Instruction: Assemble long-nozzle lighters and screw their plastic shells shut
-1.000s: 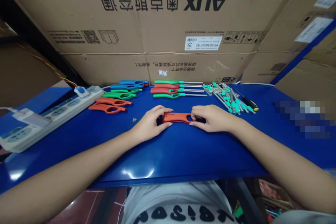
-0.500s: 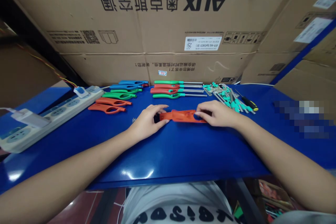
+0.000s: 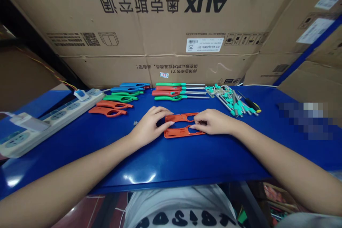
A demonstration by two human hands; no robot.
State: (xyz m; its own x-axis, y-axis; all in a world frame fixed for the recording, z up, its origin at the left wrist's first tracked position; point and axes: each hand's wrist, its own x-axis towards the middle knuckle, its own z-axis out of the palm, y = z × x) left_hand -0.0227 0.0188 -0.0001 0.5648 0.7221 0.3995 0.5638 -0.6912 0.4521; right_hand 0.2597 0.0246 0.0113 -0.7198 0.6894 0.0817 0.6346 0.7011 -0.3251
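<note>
Two orange lighter casing halves, an upper one and a lower one, lie side by side on the blue table with their hollow insides up. At their left ends is my left hand, its thumb and fingers closed about the end of the upper half. My right hand is closed at the right ends, fingertips by the upper half and thumb on the lower one. Its fingers partly cover the finger-hole ends of both halves.
Left lie orange, green and blue casings beside a power strip. Behind are several lighters with metal tubes. Right are green-ended metal tubes and a screwdriver. A cardboard sheet stands at the back.
The orange casing, held together between my hands before, now shows as two separate halves laid one nearer me than the other. My hands have stayed at its two ends.
</note>
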